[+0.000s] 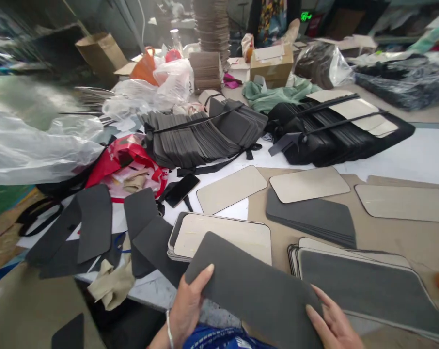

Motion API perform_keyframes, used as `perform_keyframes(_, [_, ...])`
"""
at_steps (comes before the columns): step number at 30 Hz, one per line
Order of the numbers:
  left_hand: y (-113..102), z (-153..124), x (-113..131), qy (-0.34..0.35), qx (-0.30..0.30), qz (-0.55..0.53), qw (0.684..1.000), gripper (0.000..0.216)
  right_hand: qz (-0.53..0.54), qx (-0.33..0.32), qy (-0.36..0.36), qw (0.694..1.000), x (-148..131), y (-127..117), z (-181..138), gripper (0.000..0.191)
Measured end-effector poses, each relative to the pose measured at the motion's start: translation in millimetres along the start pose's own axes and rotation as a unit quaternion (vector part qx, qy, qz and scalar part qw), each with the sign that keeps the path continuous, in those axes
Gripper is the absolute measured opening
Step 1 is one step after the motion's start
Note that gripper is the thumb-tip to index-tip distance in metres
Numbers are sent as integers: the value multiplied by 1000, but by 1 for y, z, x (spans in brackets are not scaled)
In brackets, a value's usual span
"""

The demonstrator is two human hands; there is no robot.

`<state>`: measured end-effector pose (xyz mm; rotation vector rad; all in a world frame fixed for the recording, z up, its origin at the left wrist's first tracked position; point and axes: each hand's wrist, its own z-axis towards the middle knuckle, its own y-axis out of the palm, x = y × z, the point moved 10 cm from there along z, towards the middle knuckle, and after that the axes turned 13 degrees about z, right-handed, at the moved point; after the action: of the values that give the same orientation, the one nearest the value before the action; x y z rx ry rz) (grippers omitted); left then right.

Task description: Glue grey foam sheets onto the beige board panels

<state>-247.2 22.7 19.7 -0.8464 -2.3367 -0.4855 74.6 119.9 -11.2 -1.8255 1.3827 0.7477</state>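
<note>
A dark grey rectangular panel with rounded corners [256,291] is held up at the table's front edge, tilted down to the right. My left hand [190,300] grips its left end, thumb on top. At the right end my right hand [332,317] pinches it, thumb on the upper face. Just behind the panel lies a stack of beige-topped panels [223,232], partly covered by it. To the right sits a stack of larger panels [365,281], the top one grey with a pale rim. What the fingers do under the panel is hidden.
Beige panels [308,184] and a dark grey stack [310,215] lie mid-table. Tied bundles of grey pieces [201,135] and black pieces [324,131] stand behind. At left are a phone [182,190], a red bag [121,160], loose grey panels [94,223] and a beige cloth [112,283].
</note>
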Motion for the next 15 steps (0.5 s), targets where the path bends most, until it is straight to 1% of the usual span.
perform_keyframes(2, [-32,5,5,-21,16,38,999,52,46,-27,11,999,-8,29,-6,63])
perform_keyframes(4, [-51,11,14,-28,10,70,997,48,84,-27,33,996,-16,48,-5,64])
perform_keyframes(7, [-69,25,36,-4,14,123,992,37,99,-22,44,994,-33,68,6,58])
perform_keyframes(9, [-75,37,54,35,22,187,981,30,71,-21,13,997,-50,77,18,51])
perform_keyframes(10, [-77,43,62,57,28,232,971,30,41,-14,-10,999,-58,80,25,48])
perform_keyframes(12, [-80,57,75,94,48,334,936,35,-44,19,-65,997,-73,83,36,44])
perform_keyframes(15, [-83,74,84,128,80,459,875,41,-168,61,-128,976,-84,87,49,42])
